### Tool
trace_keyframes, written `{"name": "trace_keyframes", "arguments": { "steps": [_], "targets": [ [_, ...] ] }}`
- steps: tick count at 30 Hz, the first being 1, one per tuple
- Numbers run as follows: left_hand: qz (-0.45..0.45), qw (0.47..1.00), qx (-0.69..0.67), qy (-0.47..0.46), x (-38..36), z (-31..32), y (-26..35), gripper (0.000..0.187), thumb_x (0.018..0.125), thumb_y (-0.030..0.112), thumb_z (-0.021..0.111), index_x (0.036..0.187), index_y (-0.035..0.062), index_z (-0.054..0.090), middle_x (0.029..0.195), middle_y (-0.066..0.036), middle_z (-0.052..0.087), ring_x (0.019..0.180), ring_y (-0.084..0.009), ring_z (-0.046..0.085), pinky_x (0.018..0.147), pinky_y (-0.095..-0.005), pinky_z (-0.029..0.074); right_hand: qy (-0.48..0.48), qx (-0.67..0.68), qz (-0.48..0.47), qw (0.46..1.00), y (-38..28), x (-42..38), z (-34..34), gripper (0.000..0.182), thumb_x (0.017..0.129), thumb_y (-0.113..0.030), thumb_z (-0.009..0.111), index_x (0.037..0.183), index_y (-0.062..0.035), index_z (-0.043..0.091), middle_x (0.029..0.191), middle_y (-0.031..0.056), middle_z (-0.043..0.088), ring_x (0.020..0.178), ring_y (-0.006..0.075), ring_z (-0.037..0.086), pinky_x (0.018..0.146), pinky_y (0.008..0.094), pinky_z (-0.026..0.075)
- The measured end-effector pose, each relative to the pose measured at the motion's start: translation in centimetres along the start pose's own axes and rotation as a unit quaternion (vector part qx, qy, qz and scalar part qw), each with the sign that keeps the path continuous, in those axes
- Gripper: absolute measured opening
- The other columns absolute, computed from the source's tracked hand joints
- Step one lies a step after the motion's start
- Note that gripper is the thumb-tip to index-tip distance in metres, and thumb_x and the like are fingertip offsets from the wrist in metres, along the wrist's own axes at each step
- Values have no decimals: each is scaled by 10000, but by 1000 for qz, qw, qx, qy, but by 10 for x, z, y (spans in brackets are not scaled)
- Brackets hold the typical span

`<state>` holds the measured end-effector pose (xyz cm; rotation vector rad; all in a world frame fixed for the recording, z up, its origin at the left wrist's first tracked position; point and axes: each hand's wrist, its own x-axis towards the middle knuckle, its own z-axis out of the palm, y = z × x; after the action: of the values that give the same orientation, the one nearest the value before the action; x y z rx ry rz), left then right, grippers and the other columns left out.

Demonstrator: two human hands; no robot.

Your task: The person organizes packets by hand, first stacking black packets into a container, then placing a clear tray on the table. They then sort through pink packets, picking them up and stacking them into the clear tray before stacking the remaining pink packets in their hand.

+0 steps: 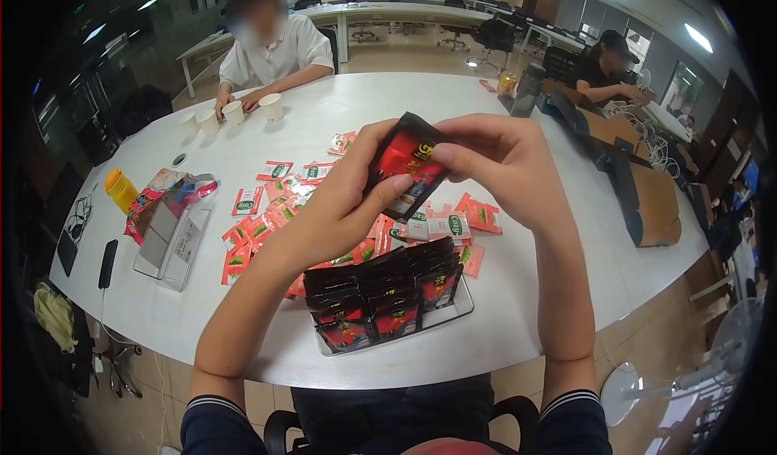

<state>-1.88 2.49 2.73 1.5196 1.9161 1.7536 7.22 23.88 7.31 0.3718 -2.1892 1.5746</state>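
- Sachet, black and red: raised above the table, beyond the tray near the front edge.
- Left hand: fingers clamped on the sachet, thumb on its lower front face.
- Right hand: fingers closed on its right side, thumb on the upper front.
- Surroundings: dark sachets standing in rows in the tray; loose pink packets behind and left of it.
- Judgement: two-handed handling in hand; any shift of grip calls for one hand holding firm.
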Motion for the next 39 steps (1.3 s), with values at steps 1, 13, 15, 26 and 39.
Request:
{"name": "trace_keyframes", "arguments": {
  "steps": [1, 13, 15, 26, 39],
  "targets": [
    [4, 1000, 13, -5, 0, -1, -1, 513, 1118, 148, 569, 1572, 19, 369, 1385, -167, 556, 1224, -221, 628, 996, -369, 577, -1, -5, 9, 1000, -1, 0, -1, 266, 953, -98, 800, 1144, 87, 782, 936, 126, 800, 846, 147, 759, 781, 276, 609],
    [-25, 999, -28, 4, 4, -7, 1, 635, 991, 158, 793, 1518, 13, 468, 1315, -115, 633, 1140, -155, 663, 980, -335, 565, 71, -6, -3, 997, -1, 0, -7, 238, 960, -105, 808, 1107, 83, 792, 938, 143, 803, 837, 155, 768, 759, 285, 635],
    [-26, 999, -19, 8, 4, -7, 3, 611, 991, 159, 791, 1499, 15, 484, 1287, -105, 642, 1111, -141, 672, 941, -321, 576, 56, -4, 1, 998, 0, 1, -8, 237, 956, -108, 816, 1108, 73, 794, 925, 134, 802, 822, 150, 764, 740, 279, 627],
    [88, 996, -17, 12, 6, -6, -20, 647, 925, 197, 859, 1472, 73, 536, 1238, -83, 623, 1077, -137, 642, 906, -326, 548, 38, -92, -88, 991, 4, -4, -27, 237, 949, -44, 805, 1149, 81, 778, 958, 118, 810, 844, 139, 763, 761, 275, 616],
    [186, 980, -14, 67, 4, -39, 19, 665, 1018, 438, 719, 1492, 17, 516, 1189, -166, 683, 1010, -195, 707, 794, -306, 636, -181, -259, 68, 946, -16, -63, -29, 163, 952, -30, 790, 1070, 82, 784, 888, 105, 794, 817, 117, 726, 762, 273, 593]
  ]
}}
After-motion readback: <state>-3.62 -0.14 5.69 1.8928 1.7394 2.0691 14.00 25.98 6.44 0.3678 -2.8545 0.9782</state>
